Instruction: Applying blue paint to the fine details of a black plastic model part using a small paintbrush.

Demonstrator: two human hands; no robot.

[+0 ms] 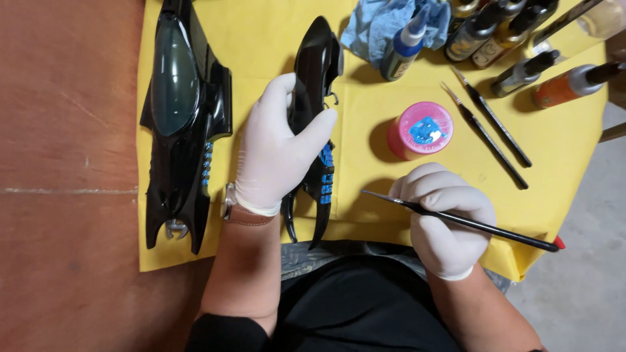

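1. I take the cloth-covered table (pixel 261 39) as base and the paint pot (pixel 420 130) on it as my landmark
2. Left of the pot, my left hand (pixel 277 153) grips a model part (pixel 316 65)
3. Further left of the pot lies the large model body (pixel 179 124)
4. Just right of the pot lie two spare brushes (pixel 492 130)
5. Behind the pot stand the bottles (pixel 482 29), a rag (pixel 381 23) beside them
6. In front of the pot, my right hand (pixel 443 221) holds a brush (pixel 469 223)

Reddish-brown wooden tabletop (pixel 65 163) fills left side, faint pale scratch line across it; bright yellow paper sheet (pixel 261 39) covers table's right part, its corner hanging over edge; grey concrete floor (pixel 580 287) at lower right; even soft light, short shadows
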